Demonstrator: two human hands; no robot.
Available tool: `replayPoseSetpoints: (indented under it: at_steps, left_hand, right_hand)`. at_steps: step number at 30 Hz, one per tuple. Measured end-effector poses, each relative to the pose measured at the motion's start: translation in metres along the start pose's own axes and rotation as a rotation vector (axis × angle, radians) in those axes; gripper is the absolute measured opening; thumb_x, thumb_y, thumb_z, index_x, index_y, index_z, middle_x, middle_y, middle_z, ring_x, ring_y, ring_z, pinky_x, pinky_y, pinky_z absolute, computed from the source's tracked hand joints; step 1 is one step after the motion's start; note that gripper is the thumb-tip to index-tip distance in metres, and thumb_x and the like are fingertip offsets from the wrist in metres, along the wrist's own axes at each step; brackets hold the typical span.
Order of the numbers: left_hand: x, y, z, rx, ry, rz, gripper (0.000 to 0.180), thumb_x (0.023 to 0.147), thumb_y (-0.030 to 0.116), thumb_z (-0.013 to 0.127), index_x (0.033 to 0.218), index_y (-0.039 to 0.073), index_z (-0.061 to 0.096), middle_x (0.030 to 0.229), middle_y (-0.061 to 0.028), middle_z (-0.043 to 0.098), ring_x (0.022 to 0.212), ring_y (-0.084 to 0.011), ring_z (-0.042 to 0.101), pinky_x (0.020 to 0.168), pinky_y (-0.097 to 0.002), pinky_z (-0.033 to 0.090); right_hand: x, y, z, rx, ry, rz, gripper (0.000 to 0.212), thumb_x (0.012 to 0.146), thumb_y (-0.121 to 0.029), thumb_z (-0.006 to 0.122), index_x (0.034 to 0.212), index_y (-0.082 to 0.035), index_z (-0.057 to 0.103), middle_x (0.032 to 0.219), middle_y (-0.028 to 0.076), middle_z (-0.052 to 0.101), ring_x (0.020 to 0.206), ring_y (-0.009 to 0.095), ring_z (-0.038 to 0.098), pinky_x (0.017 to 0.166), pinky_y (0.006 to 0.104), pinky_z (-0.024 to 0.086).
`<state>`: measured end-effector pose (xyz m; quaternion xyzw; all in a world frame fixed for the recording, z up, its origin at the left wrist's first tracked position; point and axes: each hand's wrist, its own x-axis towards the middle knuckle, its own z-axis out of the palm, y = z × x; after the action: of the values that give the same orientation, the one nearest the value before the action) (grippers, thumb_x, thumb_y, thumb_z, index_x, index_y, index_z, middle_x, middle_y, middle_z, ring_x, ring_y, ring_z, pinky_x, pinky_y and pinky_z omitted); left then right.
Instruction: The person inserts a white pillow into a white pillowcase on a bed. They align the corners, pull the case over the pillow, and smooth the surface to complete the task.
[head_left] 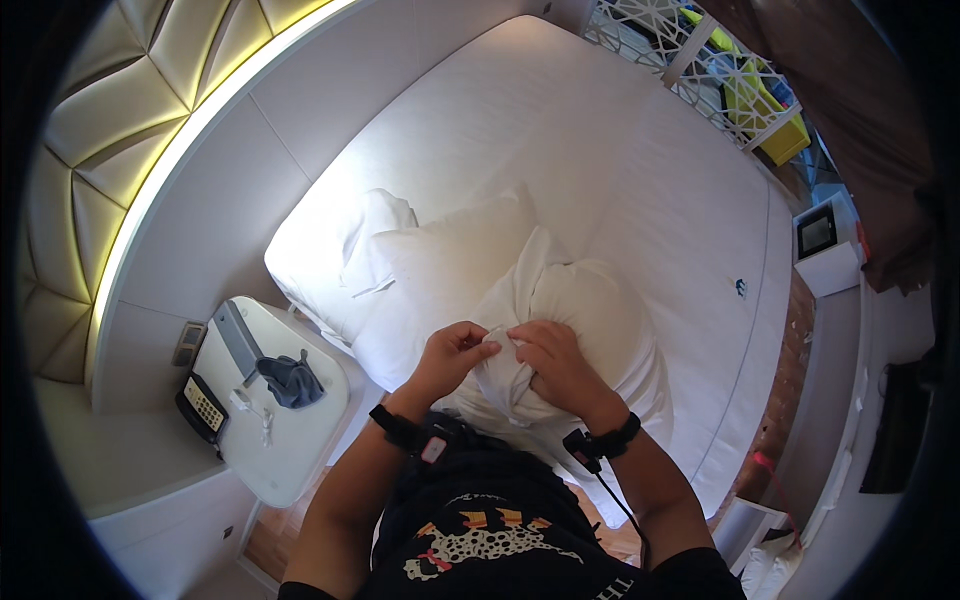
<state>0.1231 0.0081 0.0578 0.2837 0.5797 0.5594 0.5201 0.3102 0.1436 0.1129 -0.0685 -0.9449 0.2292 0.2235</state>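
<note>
A plump white pillow in a loose white pillowcase (590,300) lies at the near side of the bed, right in front of my body. My left hand (452,355) pinches the bunched edge of the pillowcase between thumb and fingers. Close beside it, my right hand (553,362) grips the same edge with its fingers curled in. The cloth is gathered and twisted between the two hands, and its folds hang down toward my shirt. Another white pillow (455,250) rests just beyond my left hand, with a rumpled white cloth (375,235) next to it.
The bed (680,210) has a white covering. At left, a bedside table (300,440) carries a telephone (203,408), a dark grey cloth (290,381) and a white cable (266,425). A lattice screen (720,75) stands past the far right corner, a yellow container (785,140) behind it.
</note>
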Motion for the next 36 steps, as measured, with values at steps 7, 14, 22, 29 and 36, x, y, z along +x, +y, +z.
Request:
replayPoseSetpoints:
  at_steps: [7, 14, 22, 29, 36]
  left_hand:
    - [0.011, 0.01, -0.013, 0.022, -0.1, -0.057, 0.014, 0.098, 0.01, 0.075, 0.108, 0.0, 0.073, 0.093, 0.0002, 0.073, 0.086, -0.0075, 0.064, 0.08, -0.0236, 0.052]
    - [0.009, 0.017, -0.019, 0.046, -0.18, -0.085, 0.012, 0.099, 0.012, 0.074, 0.104, 0.001, 0.072, 0.094, -0.0001, 0.072, 0.085, -0.0081, 0.064, 0.079, -0.0249, 0.052]
    - [0.023, 0.023, 0.022, 0.35, 0.056, 0.25, 0.007, 0.1, 0.009, 0.069, 0.104, 0.003, 0.07, 0.098, -0.0019, 0.067, 0.091, -0.0105, 0.062, 0.081, -0.0294, 0.052]
    - [0.012, 0.029, 0.005, 0.252, -0.242, 0.161, 0.013, 0.107, 0.014, 0.061, 0.11, 0.005, 0.07, 0.105, 0.0003, 0.066, 0.094, -0.009, 0.058, 0.084, -0.026, 0.049]
    - [0.015, 0.0, 0.006, 0.256, -0.114, -0.037, 0.014, 0.106, 0.018, 0.063, 0.104, 0.005, 0.069, 0.09, 0.0053, 0.062, 0.086, -0.0057, 0.057, 0.078, -0.0254, 0.048]
  right_hand:
    - [-0.008, -0.003, 0.0, -0.165, -0.046, -0.037, 0.039, 0.087, -0.006, 0.063, 0.125, -0.01, 0.069, 0.102, 0.004, 0.062, 0.104, 0.025, 0.061, 0.102, 0.0478, 0.044]
    - [-0.023, -0.003, 0.015, -0.114, 0.134, 0.107, 0.026, 0.081, -0.002, 0.065, 0.107, -0.004, 0.066, 0.098, 0.013, 0.062, 0.098, 0.035, 0.061, 0.091, 0.0476, 0.05]
    - [-0.023, -0.003, 0.013, -0.088, 0.18, 0.206, 0.032, 0.076, 0.004, 0.062, 0.108, -0.002, 0.064, 0.099, 0.017, 0.062, 0.096, 0.039, 0.062, 0.087, 0.0461, 0.052]
    - [-0.022, -0.005, 0.015, -0.132, 0.227, 0.204, 0.027, 0.083, 0.001, 0.063, 0.11, -0.003, 0.064, 0.103, 0.017, 0.064, 0.096, 0.038, 0.063, 0.083, 0.0457, 0.054]
    - [-0.011, 0.006, 0.01, 0.015, 0.089, 0.158, 0.026, 0.083, 0.0, 0.065, 0.109, -0.004, 0.065, 0.109, 0.015, 0.066, 0.104, 0.038, 0.064, 0.091, 0.0454, 0.055]
